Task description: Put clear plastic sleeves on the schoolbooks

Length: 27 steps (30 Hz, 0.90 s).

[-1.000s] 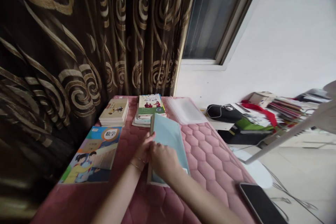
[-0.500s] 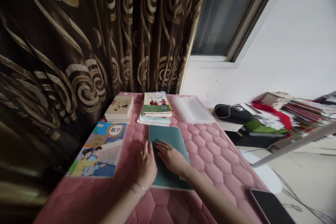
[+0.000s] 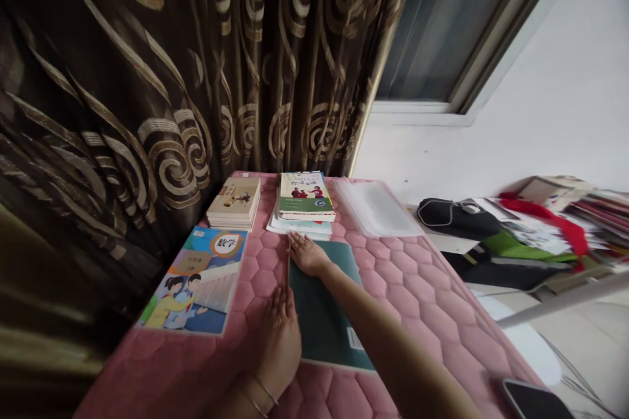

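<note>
A dark green book [image 3: 327, 314] lies flat on the pink quilted tabletop [image 3: 393, 281], a white label low on its right side. My right hand [image 3: 307, 255] rests with fingers extended on the book's upper left corner. Along the book's lower left edge lies my left hand [image 3: 280, 337], its fingers straight and side by side, with a thin bracelet at the wrist. Neither hand grips anything. To the left is a colourful math textbook [image 3: 196, 288] in a clear cover.
Behind are a stack of tan books [image 3: 234, 200], a stack with a green-and-white book [image 3: 305, 195] on top, and clear plastic covers [image 3: 381, 206]. A dark phone-like device [image 3: 533, 399] sits at the near right. Cluttered papers and a black pouch [image 3: 457, 217] lie beyond the right edge.
My right hand has slid from the middle of the green book up to its upper left corner. My left hand has moved slightly nearer along the left edge. The view has shifted a little.
</note>
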### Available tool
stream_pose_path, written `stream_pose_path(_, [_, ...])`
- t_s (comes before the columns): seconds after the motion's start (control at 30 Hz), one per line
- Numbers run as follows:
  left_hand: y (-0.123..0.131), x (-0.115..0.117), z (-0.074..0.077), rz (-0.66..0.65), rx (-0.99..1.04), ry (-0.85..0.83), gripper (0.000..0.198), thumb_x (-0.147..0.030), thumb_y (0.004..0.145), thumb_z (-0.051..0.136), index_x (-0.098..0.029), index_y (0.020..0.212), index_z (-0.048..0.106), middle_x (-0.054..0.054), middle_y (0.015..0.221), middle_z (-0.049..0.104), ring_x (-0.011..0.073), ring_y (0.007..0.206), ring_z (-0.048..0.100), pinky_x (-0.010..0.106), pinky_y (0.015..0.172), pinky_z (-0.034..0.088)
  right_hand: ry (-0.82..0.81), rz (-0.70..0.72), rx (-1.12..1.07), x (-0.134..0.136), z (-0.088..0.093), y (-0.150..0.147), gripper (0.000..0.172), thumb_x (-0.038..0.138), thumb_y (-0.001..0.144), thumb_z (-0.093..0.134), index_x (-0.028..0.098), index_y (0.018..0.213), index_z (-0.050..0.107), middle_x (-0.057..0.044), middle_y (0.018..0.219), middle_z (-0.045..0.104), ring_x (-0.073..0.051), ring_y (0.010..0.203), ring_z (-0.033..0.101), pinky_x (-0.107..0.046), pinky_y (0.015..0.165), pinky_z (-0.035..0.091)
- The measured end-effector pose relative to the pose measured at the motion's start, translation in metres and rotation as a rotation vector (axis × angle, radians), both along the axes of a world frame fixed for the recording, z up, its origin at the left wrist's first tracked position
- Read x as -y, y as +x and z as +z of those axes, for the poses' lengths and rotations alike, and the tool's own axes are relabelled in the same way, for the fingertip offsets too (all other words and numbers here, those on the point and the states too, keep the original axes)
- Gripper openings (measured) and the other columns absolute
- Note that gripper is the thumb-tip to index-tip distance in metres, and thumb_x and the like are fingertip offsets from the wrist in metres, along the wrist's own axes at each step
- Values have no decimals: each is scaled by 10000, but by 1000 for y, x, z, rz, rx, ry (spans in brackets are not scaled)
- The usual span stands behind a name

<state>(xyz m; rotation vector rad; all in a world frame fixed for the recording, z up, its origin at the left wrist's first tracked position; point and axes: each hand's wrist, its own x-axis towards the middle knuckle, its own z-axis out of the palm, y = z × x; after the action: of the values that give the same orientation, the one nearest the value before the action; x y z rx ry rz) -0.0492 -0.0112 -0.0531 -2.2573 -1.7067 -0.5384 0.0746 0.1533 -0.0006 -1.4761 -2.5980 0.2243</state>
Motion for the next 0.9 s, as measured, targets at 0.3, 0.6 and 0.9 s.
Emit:
stream_pose_path(0.3, [-3,-4,2,-34,103,-74,501,-29,867,309,-65,1326,507,223,1336,540,292,1242,525,456,1011,473,37,-178,11,68,-8,50,627,478,979,259,81,1461,312,-143,1535,240,-233,1432,189,-448,1164,150])
stream_pose_path(0.6, [-5,-5,8,-33,58,-113,488,-26,865,308,-48,1306,515,223,1337,541,268,1239,532,417,1019,465,49,-353,-31,139,-11,31,672,476,960,323,5,1439,332,-216,1523,212,-317,1431,155,-512,1147,182])
stream_pose_path(0.9, [-10,-6,9,-112,270,-141,431,-133,908,357,-90,1317,485,200,1346,535,273,1266,500,448,1029,448,125,-479,-98,212,-55,90,633,469,966,239,78,1455,336,-161,1530,273,-268,1429,200,-512,1139,232])
